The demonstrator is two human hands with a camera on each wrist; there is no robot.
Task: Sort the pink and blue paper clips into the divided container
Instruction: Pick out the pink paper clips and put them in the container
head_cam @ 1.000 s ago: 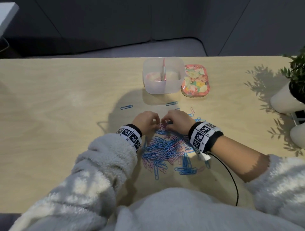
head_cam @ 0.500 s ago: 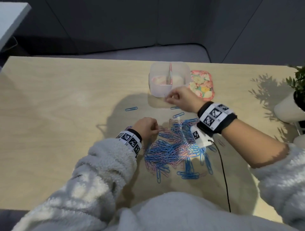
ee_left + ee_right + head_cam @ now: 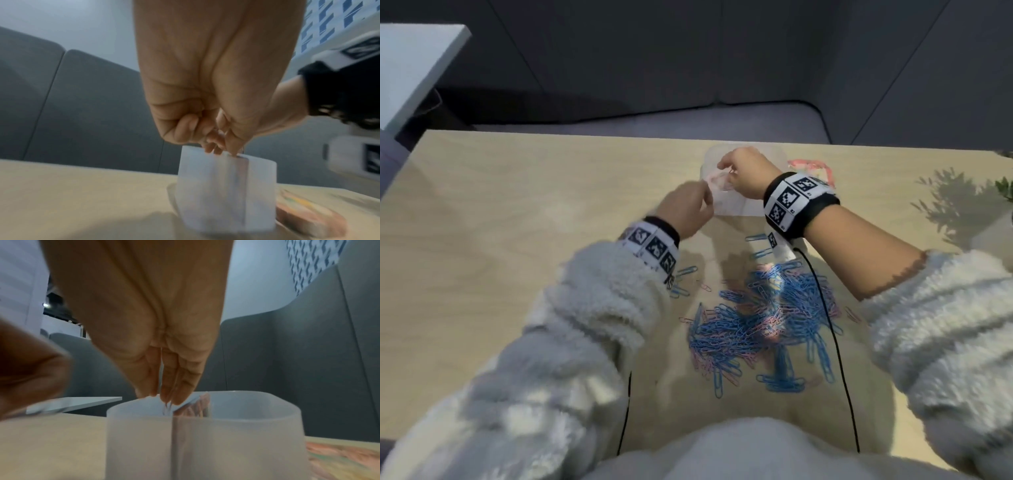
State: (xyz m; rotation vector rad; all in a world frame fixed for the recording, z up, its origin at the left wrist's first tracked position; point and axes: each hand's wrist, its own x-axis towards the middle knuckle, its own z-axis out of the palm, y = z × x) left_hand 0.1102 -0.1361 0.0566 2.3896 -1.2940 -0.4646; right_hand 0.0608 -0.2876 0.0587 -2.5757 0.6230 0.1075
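Surface (image 3: pixel 500 222): pale wood, carrying everything listed here.

Left sleeve (image 3: pixel 592 308): fluffy white, with a marker band (image 3: pixel 654 248) at the wrist.

Left hand (image 3: pixel 685 209): raised at the near left corner of the container. In the left wrist view the fingers (image 3: pixel 185 128) are curled and bunched, their tips just above the rim. Whether they pinch a clip cannot be told; the picture is blurred.

Container (image 3: pixel 743 205): frosted, translucent, rounded corners, standing at the far middle of the surface. An upright divider (image 3: pixel 172 443) splits it into a left and a right compartment. Pink shows in the left compartment in the head view.

Right hand (image 3: pixel 744 171): over the container. In the right wrist view its fingers (image 3: pixel 180 382) point down, pressed together, with tips at the rim above the left compartment, just beside the divider. A thin blurred streak hangs below the tips; it cannot be made out as a clip.

Clips (image 3: pixel 767 315): a loose heap of blue and pink, mostly blue, lying on the surface nearer the person than the container, between the two forearms. Strays lie around its edges.

Tin (image 3: pixel 813 168): floral, pink-rimmed, lying just right of the container, partly hidden by the right wrist band.

Plant (image 3: pixel 1005 188): green leaves at the far right edge.
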